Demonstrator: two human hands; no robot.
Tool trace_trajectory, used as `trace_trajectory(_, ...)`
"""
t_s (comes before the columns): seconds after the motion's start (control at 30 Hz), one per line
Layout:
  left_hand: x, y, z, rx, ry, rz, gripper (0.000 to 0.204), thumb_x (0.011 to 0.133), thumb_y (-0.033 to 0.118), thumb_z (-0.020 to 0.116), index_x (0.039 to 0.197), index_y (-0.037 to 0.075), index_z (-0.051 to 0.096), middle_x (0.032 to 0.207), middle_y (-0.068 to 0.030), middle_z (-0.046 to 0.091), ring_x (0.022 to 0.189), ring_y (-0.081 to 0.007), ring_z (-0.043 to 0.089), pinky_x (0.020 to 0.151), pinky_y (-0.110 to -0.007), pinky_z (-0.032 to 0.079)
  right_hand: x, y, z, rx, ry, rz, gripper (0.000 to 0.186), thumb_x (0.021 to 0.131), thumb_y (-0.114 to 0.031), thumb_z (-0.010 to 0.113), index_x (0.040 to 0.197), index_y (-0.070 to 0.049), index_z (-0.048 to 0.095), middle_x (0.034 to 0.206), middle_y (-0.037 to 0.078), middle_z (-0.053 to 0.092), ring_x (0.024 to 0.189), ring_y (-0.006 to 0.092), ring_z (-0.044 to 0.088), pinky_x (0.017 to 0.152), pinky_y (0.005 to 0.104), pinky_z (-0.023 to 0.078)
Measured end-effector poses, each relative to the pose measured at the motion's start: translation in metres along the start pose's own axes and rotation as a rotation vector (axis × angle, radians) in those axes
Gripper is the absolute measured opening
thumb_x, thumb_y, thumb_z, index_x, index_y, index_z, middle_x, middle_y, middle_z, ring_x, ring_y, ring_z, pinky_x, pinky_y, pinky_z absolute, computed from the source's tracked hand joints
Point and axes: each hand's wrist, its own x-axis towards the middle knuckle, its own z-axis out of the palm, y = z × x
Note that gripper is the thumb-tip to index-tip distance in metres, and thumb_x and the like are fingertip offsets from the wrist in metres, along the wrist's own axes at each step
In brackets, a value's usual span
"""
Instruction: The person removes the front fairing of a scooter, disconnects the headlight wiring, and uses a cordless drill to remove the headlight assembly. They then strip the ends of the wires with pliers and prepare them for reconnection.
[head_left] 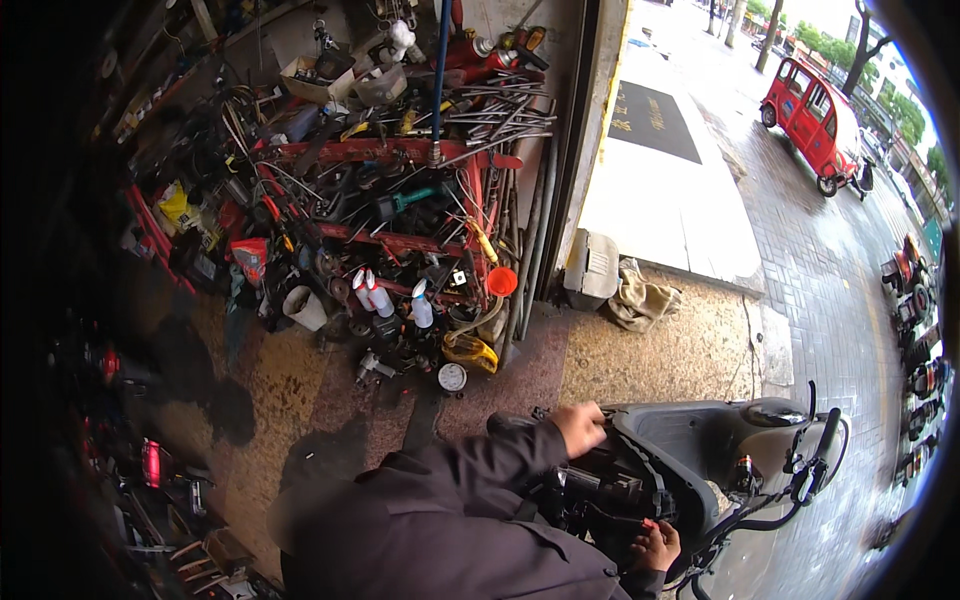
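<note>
A grey scooter [790, 442] stands in front of me at the lower right, its handlebars toward the street. Its body is open, baring a dark compartment [612, 484] with black parts and cables. My left hand [582, 428] rests at the compartment's upper rim with its fingers curled; whatever lies under them is hidden. At the compartment's lower side, my right hand [656, 547] is closed on a thin piece with a red end [649, 523]. A dark line runs from it into the compartment; I cannot tell whether it is a tool or a cable.
A red metal rack [350, 150] heaped with tools fills the upper left. Spray bottles [421, 305], a yellow jug [470, 352], a power drill [372, 368] and a white tub [452, 377] stand near its foot. A beige cloth [642, 296] lies by the doorway. Outside, a red three-wheeler [812, 120] is parked.
</note>
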Motion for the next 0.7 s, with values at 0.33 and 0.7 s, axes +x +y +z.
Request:
trace_trajectory(0.33, 0.031, -0.080, -0.157, -0.449, 0.512, -0.274, 0.011, 0.090, 0.011, 0.064, 0.089, 0.002, 0.058, 0.070, -0.0045, 0.060, 0.049, -0.0092, 0.051, 0.044, -0.026, 0.042, 0.007, 0.004, -0.006, -0.133, 0.096, 0.006, 0.025, 0.094, -0.008, 0.056, 0.118, -0.001, 0.050, 0.091, 0.015, 0.068, 0.054, 0.0187, 0.061, 0.043, 0.0310, 0.051)
trace_trajectory(0.7, 0.040, -0.052, -0.179, -0.607, 0.565, -0.337, 0.011, 0.089, 0.012, 0.064, 0.084, 0.006, 0.057, 0.065, -0.0035, 0.057, 0.044, -0.0102, 0.049, 0.039, -0.027, 0.039, 0.003, -0.002, 0.000, -0.130, 0.090, 0.020, 0.027, 0.094, -0.006, 0.056, 0.119, -0.002, 0.049, 0.089, 0.015, 0.066, 0.052, 0.0192, 0.059, 0.041, 0.0308, 0.049)
